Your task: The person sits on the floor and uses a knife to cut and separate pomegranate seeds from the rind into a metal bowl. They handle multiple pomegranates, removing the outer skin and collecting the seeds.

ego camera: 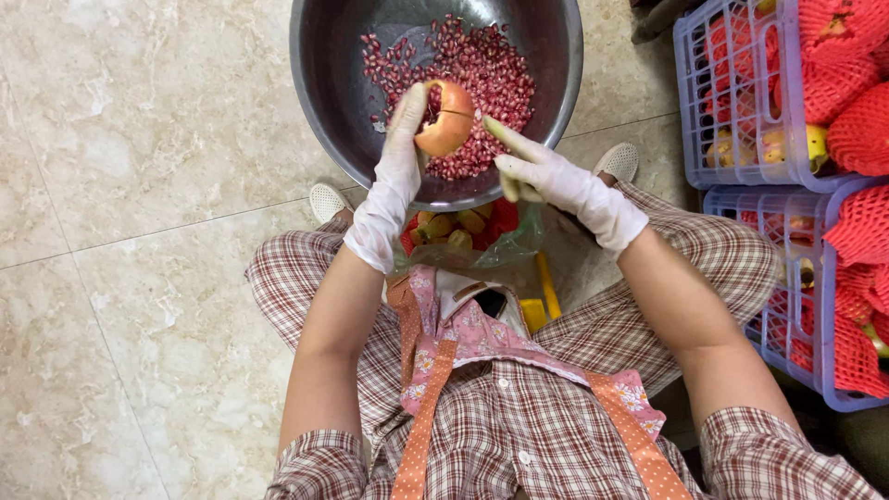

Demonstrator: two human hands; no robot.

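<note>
White gloves are worn on both hands. A cut pomegranate piece (444, 118) is gripped by the closed fingers of the left hand (400, 157), held over the near side of the steel bowl (319, 83), above the red seeds (482, 69) heaped inside. The right hand (542, 171) is kept just beside the fruit, forefinger stretched toward it, other fingers curled, nothing held. Two purple crates (690, 111) of net-wrapped fruit are stood at the floor's right edge.
</note>
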